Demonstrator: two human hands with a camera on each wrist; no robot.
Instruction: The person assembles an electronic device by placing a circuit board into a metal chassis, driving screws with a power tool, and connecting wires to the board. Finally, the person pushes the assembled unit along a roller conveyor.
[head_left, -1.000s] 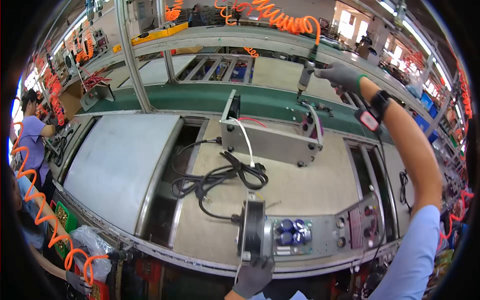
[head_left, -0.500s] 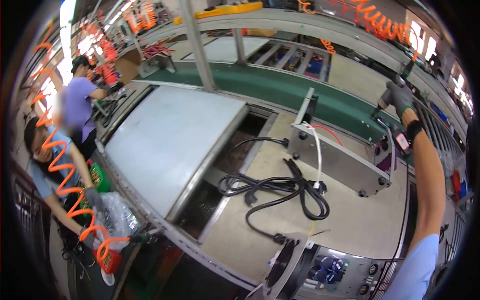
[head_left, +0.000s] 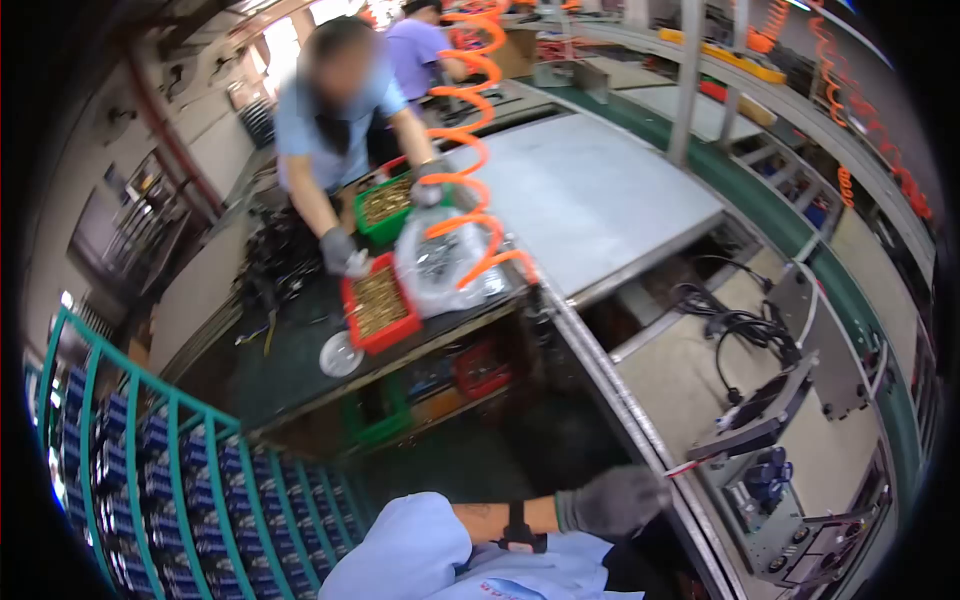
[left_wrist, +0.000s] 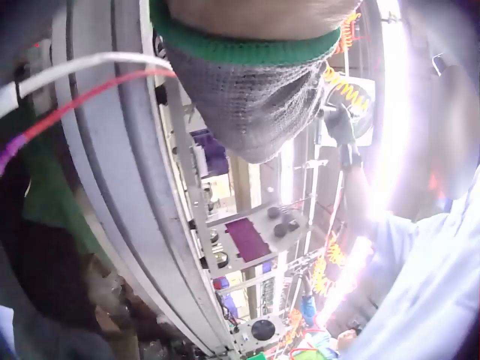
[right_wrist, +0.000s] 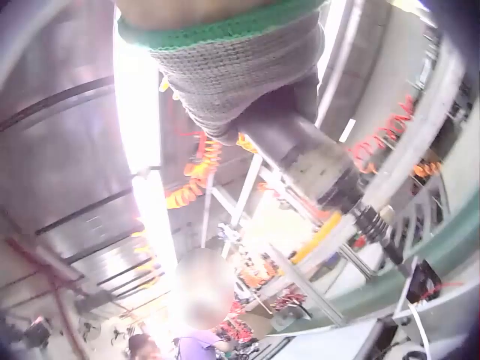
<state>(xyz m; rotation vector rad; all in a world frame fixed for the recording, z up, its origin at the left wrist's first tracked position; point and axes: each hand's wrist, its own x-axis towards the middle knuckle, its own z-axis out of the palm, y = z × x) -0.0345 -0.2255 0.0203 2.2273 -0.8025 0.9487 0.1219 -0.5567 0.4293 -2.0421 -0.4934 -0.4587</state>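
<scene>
My gloved left hand [head_left: 612,500] is at the bench's near edge, beside a metal chassis [head_left: 815,548] with dark blue capacitors [head_left: 768,478]. In the left wrist view its glove [left_wrist: 255,97] hides the fingers, so I cannot tell whether they grip anything. A red wire [left_wrist: 82,99] and a white wire [left_wrist: 90,63] run close beside that glove. My right hand [right_wrist: 244,86] appears only in the right wrist view, gripping a power screwdriver [right_wrist: 307,161] whose bit points down and right. A second chassis [head_left: 838,365] stands farther back, near coiled black power cords [head_left: 755,335].
Across the corner, a person in gloves works over a red bin [head_left: 412,330] and a green bin [head_left: 362,222] of brass-coloured parts. A plastic bag [head_left: 435,265] lies beside them. An orange coiled hose [head_left: 485,130] hangs there. A teal rack [head_left: 195,408] stands at left.
The head view has swung left, so the bench has slid right. My right hand reached the hanging screwdriver and took hold of it, then left the head view. My left hand is back in sight.
</scene>
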